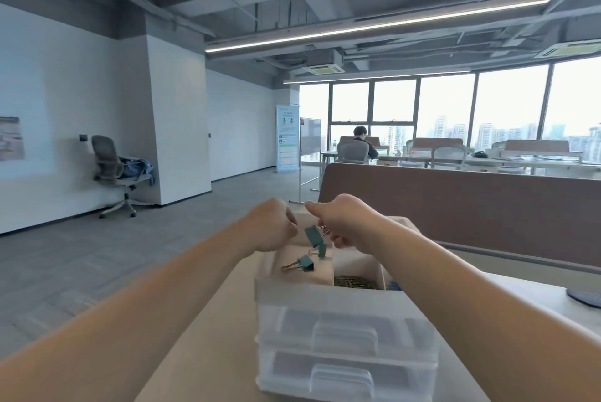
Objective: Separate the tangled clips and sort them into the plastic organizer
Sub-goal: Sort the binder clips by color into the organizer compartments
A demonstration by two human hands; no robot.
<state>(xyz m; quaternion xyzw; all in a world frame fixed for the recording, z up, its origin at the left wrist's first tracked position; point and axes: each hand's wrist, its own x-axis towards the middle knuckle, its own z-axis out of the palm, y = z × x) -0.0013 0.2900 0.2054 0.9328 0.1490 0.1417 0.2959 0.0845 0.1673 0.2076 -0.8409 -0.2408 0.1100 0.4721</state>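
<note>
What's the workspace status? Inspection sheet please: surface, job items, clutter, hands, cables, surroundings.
Surface: beige table, plastic organizer on it.
Job's things: organizer's front drawers shut; green binder clip with second clip apparently hanging from it above the left top compartment; loose green clip lying in that compartment; gold paper clips in the next.
Clutter: grey round object at far right.
Grippers: right hand pinches the green binder clip's wire handle; left hand curled beside it, contents hidden.
Cables: nothing seen.
Surroundings: open office, desk divider, office chair.

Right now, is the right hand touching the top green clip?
Touching. Head view: the right hand pinches the green clip by its wire handle.
</note>
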